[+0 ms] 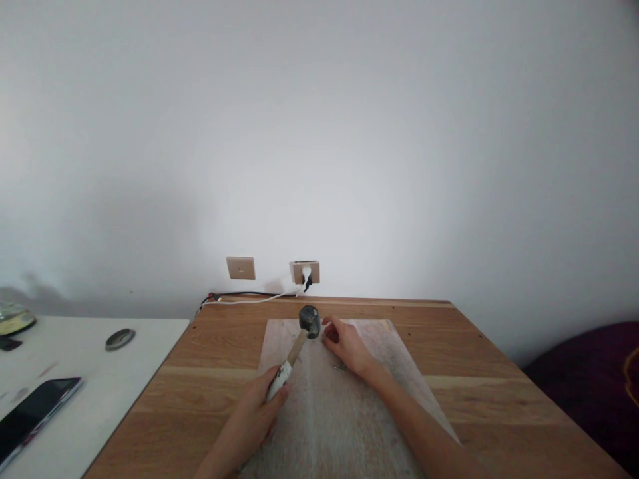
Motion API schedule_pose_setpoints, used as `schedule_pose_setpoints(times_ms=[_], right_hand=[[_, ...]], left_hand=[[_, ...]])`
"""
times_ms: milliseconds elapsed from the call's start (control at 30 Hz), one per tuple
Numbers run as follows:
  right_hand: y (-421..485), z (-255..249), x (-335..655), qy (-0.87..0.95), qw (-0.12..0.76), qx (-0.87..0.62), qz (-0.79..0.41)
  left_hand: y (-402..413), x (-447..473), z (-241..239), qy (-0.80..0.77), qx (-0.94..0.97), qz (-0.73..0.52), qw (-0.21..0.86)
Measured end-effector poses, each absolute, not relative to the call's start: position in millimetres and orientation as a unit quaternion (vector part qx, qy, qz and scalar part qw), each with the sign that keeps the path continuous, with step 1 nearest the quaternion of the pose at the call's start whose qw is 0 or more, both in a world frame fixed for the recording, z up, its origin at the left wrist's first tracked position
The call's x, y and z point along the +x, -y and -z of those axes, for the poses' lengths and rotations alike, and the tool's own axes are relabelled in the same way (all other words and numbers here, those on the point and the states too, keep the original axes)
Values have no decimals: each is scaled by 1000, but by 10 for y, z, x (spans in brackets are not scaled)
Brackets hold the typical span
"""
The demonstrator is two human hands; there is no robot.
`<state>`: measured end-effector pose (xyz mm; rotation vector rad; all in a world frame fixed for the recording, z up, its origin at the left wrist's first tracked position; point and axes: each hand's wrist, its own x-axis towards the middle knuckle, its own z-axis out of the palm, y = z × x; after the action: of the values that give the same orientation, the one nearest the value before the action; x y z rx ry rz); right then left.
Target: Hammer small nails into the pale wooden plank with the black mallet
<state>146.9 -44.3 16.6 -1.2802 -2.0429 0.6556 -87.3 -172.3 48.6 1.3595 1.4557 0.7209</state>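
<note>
My left hand [260, 407] is wrapped around the handle of a hammer [296, 348], its blocky dark head raised at the far end. White material covers the lower part of the wooden handle. Just right of the hammer head, my right hand [348, 344] rests low over a worn, pale board [344, 419] with its fingers curled in. What lies between those fingertips is too small to make out. Small metal pieces, perhaps nails [339, 366], lie on the board below the right hand.
The board lies on a wooden table [479, 399] against the wall. Cables run along its back edge to a wall socket [305, 273]. On the white table at left are a phone [34, 414], an oval dark object [120, 339] and a glass item [14, 318]. Dark purple fabric [589, 379] is at right.
</note>
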Motion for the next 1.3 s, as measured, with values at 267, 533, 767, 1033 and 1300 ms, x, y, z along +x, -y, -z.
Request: schedule_pose_setpoints(times_ms=[267,533,767,1033,1300], right_hand=[[467,-206,1569,769,305,-505,-245],[644,-394,1989,814,225,-491,-216],[713,-448,1895,876,136,-415,-206],[531,-490,1807,842,189,-460,-209],[465,-258,1765,785,284,-506,-215]], left_hand=[[1617,-785,-575,-581,605,-283,465],[1489,-786,-536,-570,631,-247,465],[1474,-820,-566,-592,619,-231,461],[1505,-877,-526,-576,627,-249,461],[1504,-889,-464,-573,612,-253,483]])
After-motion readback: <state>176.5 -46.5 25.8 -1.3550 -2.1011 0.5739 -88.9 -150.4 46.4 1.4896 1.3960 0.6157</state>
